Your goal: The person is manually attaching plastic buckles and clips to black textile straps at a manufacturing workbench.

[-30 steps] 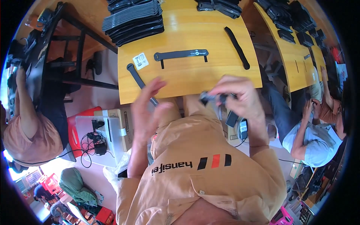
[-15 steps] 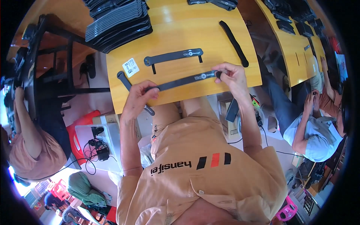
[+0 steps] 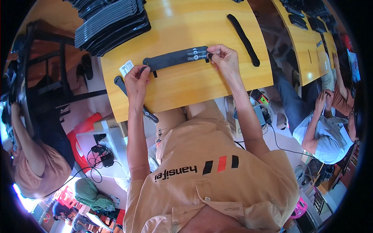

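Observation:
A dark grey hook-and-loop strap (image 3: pixel 175 61) with white print is stretched between my two hands, low over the table. My left hand (image 3: pixel 136 77) pinches its left end, and my right hand (image 3: pixel 225 60) pinches its right end. Just beyond it lies a matching strap (image 3: pixel 163 58), partly covered by the held one, with short black tabs poking out below. Another dark strap (image 3: pixel 150 115) runs beneath my left wrist and hangs past the table's near edge. A white label (image 3: pixel 126 67) sits beside my left hand.
Tall stacks of dark straps (image 3: pixel 110 29) stand at the back left of the yellow table (image 3: pixel 186 85). A narrow black strap (image 3: pixel 244 40) lies on the right. People sit at both sides. Cables (image 3: pixel 101 153) and a plastic bin (image 3: pixel 87 136) are below left.
Both hands have moved away from me and slightly left with the strap, bringing it from nearer the table's edge to alongside and partly over the matching strap.

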Demonstrator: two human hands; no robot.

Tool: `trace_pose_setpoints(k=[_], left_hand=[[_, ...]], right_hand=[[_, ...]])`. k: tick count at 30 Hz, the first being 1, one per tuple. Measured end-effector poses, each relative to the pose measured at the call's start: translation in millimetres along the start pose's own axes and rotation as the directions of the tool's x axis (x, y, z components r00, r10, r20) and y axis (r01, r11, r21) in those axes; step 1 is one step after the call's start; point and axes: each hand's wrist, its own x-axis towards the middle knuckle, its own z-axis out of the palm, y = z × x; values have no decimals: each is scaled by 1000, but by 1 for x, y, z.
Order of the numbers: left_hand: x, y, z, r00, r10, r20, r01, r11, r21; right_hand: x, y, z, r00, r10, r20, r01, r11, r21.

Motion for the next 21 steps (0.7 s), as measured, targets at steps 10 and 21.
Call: trace_pose_setpoints(k=[10,21], left_hand=[[4,1,8,995,44,-90,-38,997,69],[8,-5,6,997,14,-75,-16,999,-30]], right_hand=[[7,16,-2,1000,-6,-27,7,999,42],[6,9,3,992,-11,-124,14,1000,22]])
